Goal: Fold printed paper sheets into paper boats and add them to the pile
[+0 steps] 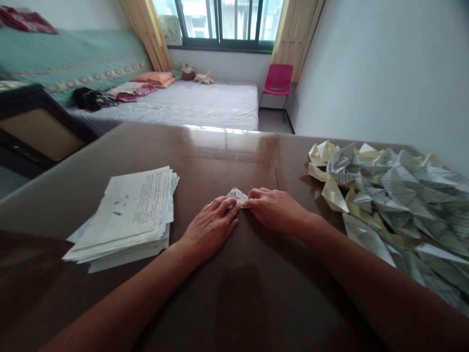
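A small folded piece of printed paper point(237, 194) lies on the brown table in front of me, its pointed top facing away. My left hand point(212, 222) rests flat over its left side, fingers stretched out and pressing on it. With fingers bent together, my right hand point(273, 208) pinches the paper's right corner. Both hands hide most of its lower edge. To the left lies a stack of printed sheets point(135, 210), loosely squared. A heap of folded paper boats point(399, 186), some white and some yellowish, spreads along the right side.
The glossy brown table point(205, 156) reflects the window. Past its far edge are a bed point(220, 105) and a pink chair point(278, 79). A dark wooden cabinet point(38, 129) stands at the left, and a white wall point(373, 73) borders the right.
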A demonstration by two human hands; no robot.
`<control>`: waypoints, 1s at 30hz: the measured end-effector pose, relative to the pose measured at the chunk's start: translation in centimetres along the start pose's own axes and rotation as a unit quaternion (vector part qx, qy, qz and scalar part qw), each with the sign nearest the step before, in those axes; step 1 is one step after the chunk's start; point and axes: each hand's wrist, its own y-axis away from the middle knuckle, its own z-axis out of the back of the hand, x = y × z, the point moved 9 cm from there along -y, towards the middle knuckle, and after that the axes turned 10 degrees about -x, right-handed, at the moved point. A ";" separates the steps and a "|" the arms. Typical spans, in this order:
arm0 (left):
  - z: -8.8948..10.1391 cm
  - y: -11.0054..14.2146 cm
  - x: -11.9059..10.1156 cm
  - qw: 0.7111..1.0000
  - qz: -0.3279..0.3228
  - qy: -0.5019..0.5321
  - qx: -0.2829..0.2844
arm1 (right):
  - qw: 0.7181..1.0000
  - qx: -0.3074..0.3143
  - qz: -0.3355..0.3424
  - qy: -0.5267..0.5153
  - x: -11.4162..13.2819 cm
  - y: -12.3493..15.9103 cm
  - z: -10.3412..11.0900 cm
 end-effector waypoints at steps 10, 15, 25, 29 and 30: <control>0.4 -0.2 0.1 1.000 -0.008 -0.019 -0.006 | 0.989 -0.027 -0.145 0.006 -5.6 0.2 1.0; 0.5 -0.2 0.2 0.999 -0.009 0.001 -0.032 | 0.979 -0.012 -0.140 -0.147 -6.5 -0.6 -2.4; 1.1 -0.3 0.2 0.998 0.001 -0.042 -0.047 | 0.949 -0.016 -0.031 -0.313 -2.8 -0.9 -2.4; 1.0 -0.1 0.1 0.999 -0.004 -0.040 -0.033 | 0.941 -0.013 -0.076 -0.328 -4.0 -1.0 -2.5; 1.0 0.0 0.0 0.999 -0.007 -0.041 -0.033 | 0.939 -0.023 -0.099 -0.327 -4.7 -1.0 -2.4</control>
